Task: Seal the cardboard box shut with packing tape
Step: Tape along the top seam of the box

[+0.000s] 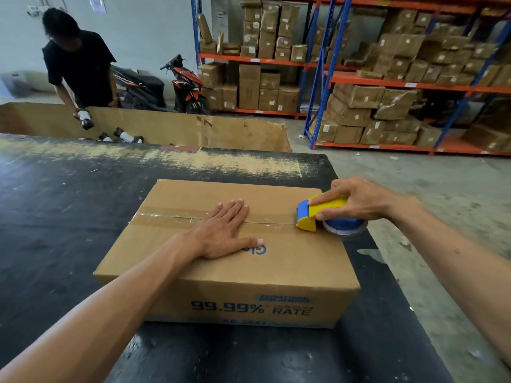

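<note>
A closed cardboard box [276,272] with blue print lies on the black table [55,217]. A strip of clear packing tape [166,217] runs along its top seam from the left edge toward the right. My left hand [224,230] rests flat on the box top, fingers straight, covering the middle of the seam. My right hand [359,200] grips a yellow and blue tape dispenser [318,214] at the box's right edge, on the seam line. The blue tape roll [344,226] hangs just past that edge.
Behind the table stands a large open cardboard bin [193,131] with several wrapped items inside; a person in black [80,67] reaches into it. Two motorbikes [188,87] are parked farther back. Shelves of brown boxes [401,78] fill the right. Concrete floor [442,194] lies right of the table.
</note>
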The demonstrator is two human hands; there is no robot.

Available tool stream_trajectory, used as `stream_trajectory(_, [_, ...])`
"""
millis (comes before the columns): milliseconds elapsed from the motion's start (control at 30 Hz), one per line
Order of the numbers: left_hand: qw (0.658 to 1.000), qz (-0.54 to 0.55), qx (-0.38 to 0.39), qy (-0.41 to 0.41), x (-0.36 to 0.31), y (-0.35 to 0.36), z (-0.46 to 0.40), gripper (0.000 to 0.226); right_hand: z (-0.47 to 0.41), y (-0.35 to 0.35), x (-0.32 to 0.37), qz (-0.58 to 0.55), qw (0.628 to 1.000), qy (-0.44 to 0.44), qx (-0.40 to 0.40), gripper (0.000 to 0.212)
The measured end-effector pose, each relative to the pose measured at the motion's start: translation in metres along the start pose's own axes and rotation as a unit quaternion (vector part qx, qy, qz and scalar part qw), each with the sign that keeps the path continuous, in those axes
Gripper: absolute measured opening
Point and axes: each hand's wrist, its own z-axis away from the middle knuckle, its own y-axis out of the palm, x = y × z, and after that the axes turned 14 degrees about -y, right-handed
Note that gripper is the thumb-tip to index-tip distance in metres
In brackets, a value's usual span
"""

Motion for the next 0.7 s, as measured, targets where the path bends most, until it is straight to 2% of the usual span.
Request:
stream_trajectory(133, [0.999, -0.02, 0.007, -0.027, -0.013, -0.009, 0.005, 0.115, -0.006, -0.002, 0.001, 0.018, 1.0, -0.006, 0.018, 0.045])
stream_trajectory(333, [1.0, 0.018, 0.004, 0.008, -0.077, 0.001, -0.003, 0.111, -0.001, -0.001, 0.001, -0.002, 0.999, 0.001, 0.033, 0.039])
stream_trajectory(467, [1.0, 0.013, 0.001, 0.013, -0.06, 0.001, -0.004, 0.105, -0.006, 0.002, 0.007, 0.016, 0.999, -0.006, 0.028, 0.036])
stream_trajectory(600, [1.0, 0.005, 0.006, 0.017, -0.027, -0.001, 0.008, 0.101, -0.022, 0.017, 0.03, 0.083, 0.996, -0.025, 0.003, 0.048])
stream_trajectory(700, [1.0, -0.002, 0.02, -0.016, -0.008, -0.014, 0.02, 0.107, -0.039, 0.024, 0.054, 0.102, 0.994, -0.041, -0.009, 0.046])
